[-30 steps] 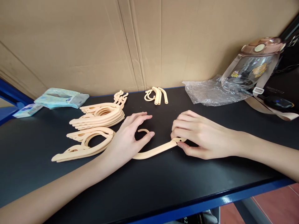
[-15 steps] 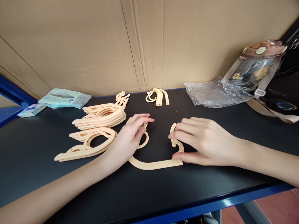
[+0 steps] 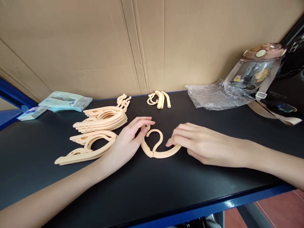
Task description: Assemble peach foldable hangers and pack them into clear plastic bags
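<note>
A beige plastic folding hanger (image 3: 163, 154) lies on the black tabletop between my hands, its curved hook pointing away from me and both arms bent upward around it. My left hand (image 3: 129, 134) is closed on the left arm, thumb and fingers pinching its end. On the other side, my right hand (image 3: 201, 144) grips the right arm, and the fingers hide that arm's end. Left of my left hand lies a stack of folded beige hangers (image 3: 92, 155), with a thicker stack (image 3: 104, 122) behind it.
Loose beige hanger parts (image 3: 160, 98) lie near the cardboard backing (image 3: 95, 47). At the right are a crumpled clear plastic bag (image 3: 209, 95), a strapped water bottle (image 3: 254, 74) and a black mouse (image 3: 281, 107). A light-blue tissue pack (image 3: 64, 100) sits at the far left.
The hanger's right arm has swung up and away from me, with my right hand now gripping it. The hook now stands clear between the arms. My left hand has barely moved.
</note>
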`<state>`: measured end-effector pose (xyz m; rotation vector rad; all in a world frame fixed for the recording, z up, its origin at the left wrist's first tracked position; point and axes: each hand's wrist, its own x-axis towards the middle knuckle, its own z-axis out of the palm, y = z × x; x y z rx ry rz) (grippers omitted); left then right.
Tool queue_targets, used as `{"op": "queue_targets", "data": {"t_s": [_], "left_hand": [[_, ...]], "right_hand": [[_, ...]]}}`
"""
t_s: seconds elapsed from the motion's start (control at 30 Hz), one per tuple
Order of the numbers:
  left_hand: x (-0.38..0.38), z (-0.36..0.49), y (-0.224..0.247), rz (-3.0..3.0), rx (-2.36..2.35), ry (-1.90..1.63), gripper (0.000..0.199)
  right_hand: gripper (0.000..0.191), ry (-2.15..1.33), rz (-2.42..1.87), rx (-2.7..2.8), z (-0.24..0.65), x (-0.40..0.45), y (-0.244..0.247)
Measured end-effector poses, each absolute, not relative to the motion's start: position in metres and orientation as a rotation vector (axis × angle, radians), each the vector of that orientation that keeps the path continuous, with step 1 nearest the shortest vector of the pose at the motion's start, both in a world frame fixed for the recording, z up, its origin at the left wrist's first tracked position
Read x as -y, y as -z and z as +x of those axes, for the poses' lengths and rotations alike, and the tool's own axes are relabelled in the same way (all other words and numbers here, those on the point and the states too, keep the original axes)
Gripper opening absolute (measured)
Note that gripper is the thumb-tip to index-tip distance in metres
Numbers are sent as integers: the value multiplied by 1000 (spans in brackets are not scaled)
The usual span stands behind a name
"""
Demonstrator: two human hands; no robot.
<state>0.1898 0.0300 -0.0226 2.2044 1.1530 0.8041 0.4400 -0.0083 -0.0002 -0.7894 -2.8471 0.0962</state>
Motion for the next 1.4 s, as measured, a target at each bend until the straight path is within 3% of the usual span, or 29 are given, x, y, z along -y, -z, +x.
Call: {"op": "queue_targets", "data": {"t_s": [0.2,0.37,0.53,0.73,1.0,1.13,1.4], "left_hand": [[-25,191,16,2329,-948,-703,64],[-18,194,11,2455,-947,-614,51],[-17,195,11,2467,-950,-595,50],[-18,195,12,2471,-929,-559,47],[-13,195,17,2561,-987,-467,83],[-11,195,18,2574,-1106,-428,81],[-7,197,16,2906,-922,-663,68]], "right_hand": [[42,20,-904,2712,443,-5,11],[24,85,-1021,2552,444,-10,13],[17,79,-1110,2488,443,-9,15],[23,-62,-1096,2471,443,-8,11],[40,-478,-939,2578,439,1,8],[42,-527,-913,2544,435,3,10],[26,-274,-873,2587,437,-1,10]]}}
